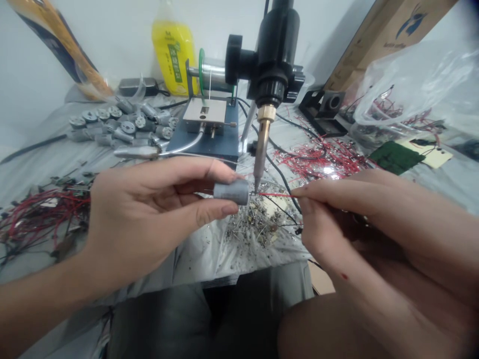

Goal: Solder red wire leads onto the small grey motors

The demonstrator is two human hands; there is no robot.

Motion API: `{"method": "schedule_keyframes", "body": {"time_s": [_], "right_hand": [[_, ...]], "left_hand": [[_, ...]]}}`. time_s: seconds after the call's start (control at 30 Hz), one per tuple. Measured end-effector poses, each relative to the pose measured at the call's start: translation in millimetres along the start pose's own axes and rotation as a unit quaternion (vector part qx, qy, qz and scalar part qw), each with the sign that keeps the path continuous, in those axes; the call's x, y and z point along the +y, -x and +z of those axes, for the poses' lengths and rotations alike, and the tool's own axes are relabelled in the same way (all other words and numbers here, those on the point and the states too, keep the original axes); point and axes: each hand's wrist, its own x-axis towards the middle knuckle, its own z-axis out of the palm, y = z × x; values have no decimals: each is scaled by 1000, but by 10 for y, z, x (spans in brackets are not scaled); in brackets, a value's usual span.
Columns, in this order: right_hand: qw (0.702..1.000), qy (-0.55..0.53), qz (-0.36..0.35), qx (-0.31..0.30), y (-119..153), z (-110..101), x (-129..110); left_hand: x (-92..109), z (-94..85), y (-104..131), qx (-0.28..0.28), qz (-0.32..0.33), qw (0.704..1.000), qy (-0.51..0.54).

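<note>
Between the thumb and fingers of my left hand (157, 204) is a small grey cylindrical motor (231, 193), held on its side with its terminal end facing right. My right hand (348, 214) pinches a thin red wire (277, 195), whose far end reaches the motor's terminals. Over that spot a mounted soldering iron (261, 149) points straight down, its tip at or very near where wire and terminal meet. Whether the tip touches is too small to tell. A black wire (282, 210) runs down to the right below the red one.
Behind stands a solder feeder (205, 117) with a solder spool (217, 75). Several grey motors (123, 122) are heaped at back left. Red wires (325, 157) pile at right, and wired parts (37, 214) at left. Solder scraps (258, 224) litter the table below the iron.
</note>
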Motion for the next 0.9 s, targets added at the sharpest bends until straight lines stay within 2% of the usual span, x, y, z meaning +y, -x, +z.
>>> {"method": "schedule_keyframes", "body": {"time_s": [0.2,0.33,0.63,0.9], "right_hand": [[1000,-15,-6,17,-30,-7,-32],[1000,-8,13,6,-34,-25,-62],[1000,5,-12,17,-17,13,7],[1000,16,-21,-6,-185,-10,-54]], "left_hand": [[36,10,11,6,-9,1000,-8],[47,18,-4,3,-4,1000,-20],[23,5,2,0,-10,1000,3],[31,30,-7,-3,-16,1000,24]]}}
